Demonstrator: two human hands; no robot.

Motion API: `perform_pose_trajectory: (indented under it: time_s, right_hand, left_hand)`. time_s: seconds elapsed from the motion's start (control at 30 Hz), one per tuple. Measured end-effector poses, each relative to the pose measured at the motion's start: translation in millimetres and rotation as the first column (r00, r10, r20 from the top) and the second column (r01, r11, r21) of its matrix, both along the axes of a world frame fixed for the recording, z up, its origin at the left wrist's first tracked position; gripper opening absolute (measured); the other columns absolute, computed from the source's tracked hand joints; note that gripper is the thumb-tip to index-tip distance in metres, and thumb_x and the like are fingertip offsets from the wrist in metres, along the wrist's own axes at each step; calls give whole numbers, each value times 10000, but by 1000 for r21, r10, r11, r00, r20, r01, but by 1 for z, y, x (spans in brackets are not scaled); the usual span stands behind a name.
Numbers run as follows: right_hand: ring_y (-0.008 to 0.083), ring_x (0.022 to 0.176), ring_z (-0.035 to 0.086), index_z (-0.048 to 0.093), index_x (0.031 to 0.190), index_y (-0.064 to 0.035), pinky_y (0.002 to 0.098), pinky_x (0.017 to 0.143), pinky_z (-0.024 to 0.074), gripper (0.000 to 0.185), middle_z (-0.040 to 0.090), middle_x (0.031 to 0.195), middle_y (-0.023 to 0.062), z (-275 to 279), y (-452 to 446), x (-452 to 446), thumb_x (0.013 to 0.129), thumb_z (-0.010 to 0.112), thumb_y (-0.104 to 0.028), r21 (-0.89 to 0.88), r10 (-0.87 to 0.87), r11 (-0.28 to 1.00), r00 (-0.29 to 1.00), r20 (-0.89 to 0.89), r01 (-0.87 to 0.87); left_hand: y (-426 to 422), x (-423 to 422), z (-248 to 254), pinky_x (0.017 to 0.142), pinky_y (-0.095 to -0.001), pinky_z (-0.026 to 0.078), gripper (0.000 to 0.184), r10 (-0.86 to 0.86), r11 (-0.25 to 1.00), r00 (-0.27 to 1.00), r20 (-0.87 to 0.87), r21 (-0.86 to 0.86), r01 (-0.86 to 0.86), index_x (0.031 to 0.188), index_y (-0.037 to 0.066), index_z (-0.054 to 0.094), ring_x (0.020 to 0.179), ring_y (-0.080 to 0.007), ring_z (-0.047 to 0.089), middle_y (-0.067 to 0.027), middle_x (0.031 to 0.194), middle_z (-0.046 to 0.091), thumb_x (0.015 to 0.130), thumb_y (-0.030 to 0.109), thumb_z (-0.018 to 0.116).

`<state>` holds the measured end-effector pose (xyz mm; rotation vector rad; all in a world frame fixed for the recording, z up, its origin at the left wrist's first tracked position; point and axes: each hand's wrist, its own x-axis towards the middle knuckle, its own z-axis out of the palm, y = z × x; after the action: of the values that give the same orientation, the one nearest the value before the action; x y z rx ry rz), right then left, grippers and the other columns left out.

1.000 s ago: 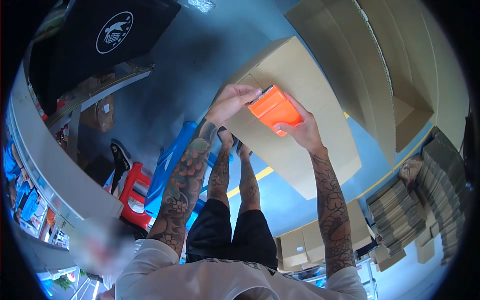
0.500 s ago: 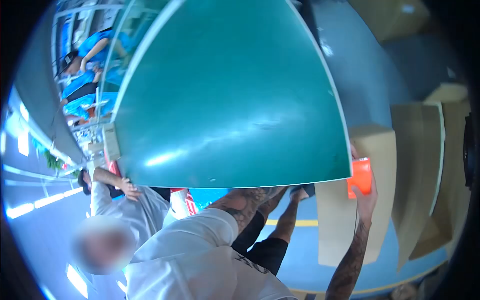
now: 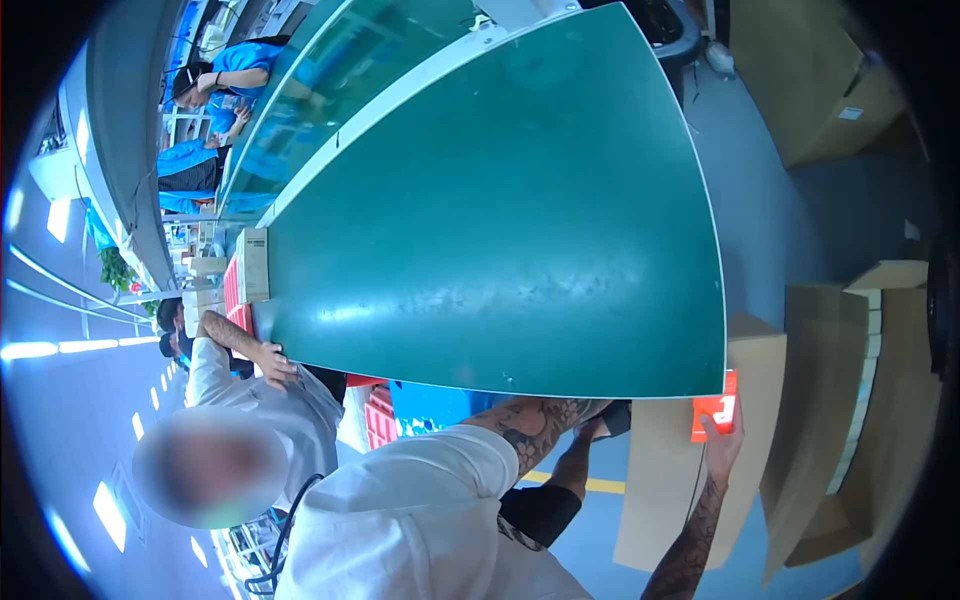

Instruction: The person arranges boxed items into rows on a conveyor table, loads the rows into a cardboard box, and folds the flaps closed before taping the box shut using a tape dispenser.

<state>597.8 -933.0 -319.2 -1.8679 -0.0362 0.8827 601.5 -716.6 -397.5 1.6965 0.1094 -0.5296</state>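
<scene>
My right hand (image 3: pixel 722 450) is closed around a small orange-red box (image 3: pixel 712 412) with a pale label, just off the near right corner of the green tabletop (image 3: pixel 500 220). The thumb lies against the box's near side, and the table edge covers part of the box. Below it sits a brown cardboard carton (image 3: pixel 665 485). My tattooed left forearm (image 3: pixel 545 428) reaches along the front edge toward the same corner. The left hand itself is hidden behind the tabletop, so its fingers do not show.
An open carton (image 3: pixel 800 440) holding a row of white items stands at the right. A person in white (image 3: pixel 235 395) rests a hand on the table's left end, near red crates (image 3: pixel 236 300) and a pale box (image 3: pixel 253 265). People in blue (image 3: pixel 190 165) are behind the glass.
My view has shifted, and more of the table's far edge shows. The orange-red box is lower in view and more covered by the table edge. Fingertips seen above it earlier are now hidden.
</scene>
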Motion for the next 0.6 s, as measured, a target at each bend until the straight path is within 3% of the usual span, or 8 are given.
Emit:
perform_pose_trajectory:
  time_s: [0.1, 0.23, 0.27, 0.3, 0.33, 0.37, 0.47, 0.6]
  right_hand:
    - [213, 1115, 575, 403, 1402, 40, 328, 977, 455, 720, 589, 1244, 130, -5, -4, 0, 749, 706, 42, 33, -33, 999, 994, -102, 37]
    - [183, 1109, 572, 479, 1337, 45, 321, 944, 472, 633, 612, 1211, 126, -21, -12, 1, 768, 742, -43, 172, 41, 983, 994, 103, -59]
    - [165, 1097, 577, 483, 1341, 28, 315, 940, 474, 640, 621, 1204, 115, -17, -9, -1, 771, 756, -72, 213, -40, 976, 999, -18, 43]
    - [160, 1066, 598, 478, 1357, 6, 311, 922, 487, 669, 637, 1181, 116, -30, -19, -5, 766, 774, -97, 66, 30, 997, 999, 19, -32]
    - [155, 1030, 623, 474, 1364, -6, 310, 905, 501, 696, 659, 1153, 124, -32, -17, -10, 755, 792, -118, 182, -30, 983, 998, 51, 20]
    - [163, 1022, 634, 474, 1365, -11, 312, 900, 505, 707, 665, 1145, 131, -29, -22, -12, 750, 801, -136, 107, 0, 994, 999, 52, -6]
    - [192, 1018, 655, 475, 1365, -23, 314, 892, 510, 735, 677, 1123, 148, -15, -30, -13, 736, 818, -189, -19, 28, 999, 999, 16, -28]
    - [245, 1011, 671, 477, 1367, -46, 317, 883, 515, 750, 681, 1096, 173, -13, -36, -15, 730, 821, -241, -12, -35, 999, 999, -35, 35]
  left_hand:
    - [-2, -1, -3, 714, -329, 518, 182, -4, 1000, 1000, 21, 21, 4, 1002, 17, 690, 789, -184, 653, -92, 859, 695, 858, 113, 633]
    - [-1, -4, -29, 731, -334, 522, 188, -37, 996, 996, 78, 81, 30, 1010, 15, 682, 809, -186, 654, -96, 887, 702, 858, 114, 632]
    - [0, -5, -30, 735, -335, 523, 190, -31, 997, 997, 74, 71, 26, 1012, 15, 680, 814, -187, 654, -97, 894, 703, 858, 115, 632]
    - [-1, -5, -20, 686, -310, 502, 149, 15, 1000, 1000, 5, -7, -15, 952, 12, 677, 767, -138, 620, -75, 822, 679, 876, 133, 633]
    - [-3, -5, -9, 637, -284, 482, 147, 60, 995, 996, -65, -80, -65, 892, 9, 674, 721, -89, 586, -52, 751, 655, 894, 151, 634]
    - [2, 5, 9, 649, -279, 477, 135, -38, 998, 986, -160, -60, 29, 901, 9, 676, 726, -101, 586, -42, 775, 660, 895, 138, 637]
    - [-2, 5, -12, 672, -263, 469, 117, -110, 990, 976, -188, -103, 92, 897, 14, 670, 757, -85, 576, -26, 793, 654, 902, 129, 648]
    - [33, 27, -5, 622, -235, 431, 124, 8, 992, 988, -153, -125, -27, 863, 18, 647, 698, -51, 527, 13, 738, 601, 913, 130, 630]
